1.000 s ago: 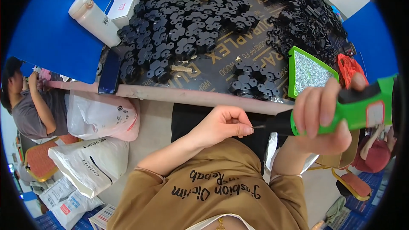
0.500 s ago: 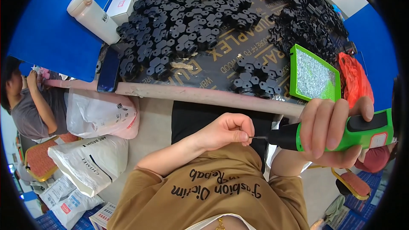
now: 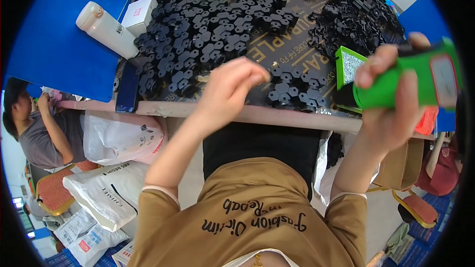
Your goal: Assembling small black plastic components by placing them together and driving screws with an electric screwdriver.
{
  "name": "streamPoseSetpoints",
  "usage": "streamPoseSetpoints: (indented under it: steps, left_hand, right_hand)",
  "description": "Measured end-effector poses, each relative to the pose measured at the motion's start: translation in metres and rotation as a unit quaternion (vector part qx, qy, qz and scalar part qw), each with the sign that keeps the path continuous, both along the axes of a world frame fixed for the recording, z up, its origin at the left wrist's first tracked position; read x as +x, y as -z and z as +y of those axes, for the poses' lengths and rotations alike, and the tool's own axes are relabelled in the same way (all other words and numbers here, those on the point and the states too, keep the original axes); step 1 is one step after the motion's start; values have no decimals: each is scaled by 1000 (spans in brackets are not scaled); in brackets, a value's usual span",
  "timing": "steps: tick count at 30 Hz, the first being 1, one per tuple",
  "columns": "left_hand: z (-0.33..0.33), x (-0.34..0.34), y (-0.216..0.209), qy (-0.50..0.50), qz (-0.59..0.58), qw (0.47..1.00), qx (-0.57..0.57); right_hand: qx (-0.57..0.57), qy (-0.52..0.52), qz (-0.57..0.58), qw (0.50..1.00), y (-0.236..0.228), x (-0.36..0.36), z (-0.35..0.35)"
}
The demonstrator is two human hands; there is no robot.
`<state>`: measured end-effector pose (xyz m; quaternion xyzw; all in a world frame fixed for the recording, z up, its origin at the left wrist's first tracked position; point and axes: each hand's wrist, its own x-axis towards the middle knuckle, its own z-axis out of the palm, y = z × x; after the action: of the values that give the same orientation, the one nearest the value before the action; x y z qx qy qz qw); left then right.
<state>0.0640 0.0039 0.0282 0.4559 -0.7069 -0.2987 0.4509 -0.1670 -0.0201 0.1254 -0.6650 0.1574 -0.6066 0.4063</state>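
My right hand (image 3: pixel 396 86) is wrapped round a green cordless screwdriver (image 3: pixel 391 89), raised at the right over the table's front edge. Its black nose points left, in front of a green tray (image 3: pixel 340 71) of small silvery screws. My left hand (image 3: pixel 235 86) hovers above the table edge, fingers curled and pressed together. Whatever lies between the fingertips is hidden. Just right of those fingertips sits a small cluster of black plastic parts (image 3: pixel 286 90) with hexagonal tops. Many similar black parts (image 3: pixel 213 24) spread over the table behind my left hand.
A heap of smaller black clips (image 3: pixel 346 24) covers the back right. At the left are a white bottle (image 3: pixel 106 29), a white box (image 3: pixel 139 14) and a phone (image 3: pixel 127 86). White sacks (image 3: pixel 123 138) stand below the edge. A person (image 3: pixel 42 123) sits far left, another (image 3: pixel 440 168) far right.
My left hand has left the screwdriver's tip and moved up and forward over the table. My right hand has lifted the screwdriver up towards the screw tray.
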Motion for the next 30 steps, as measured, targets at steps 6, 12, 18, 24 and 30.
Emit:
streamPoseSetpoints:
  steps: [6, 12, 18, 24, 30]
  left_hand:
    - [-54, 10, 16, 146, -83, 978, 121]
    - [-67, 1, 26, 201, -48, 971, 125]
    - [-75, -2, 38, 206, 2, 966, 154]
    - [-71, -3, 36, 208, 40, 968, 137]
    - [-64, -1, 23, 186, -20, 967, 171]
  right_hand:
    - [66, -107, -91, 988, 9, 32, -52]
    - [79, -112, -33, 990, 25, 56, -70]
    - [91, -110, -17, 990, 35, 69, -70]
    - [92, -102, -6, 990, 41, 77, -67]
    - [57, -86, 23, 994, 46, 85, -60]
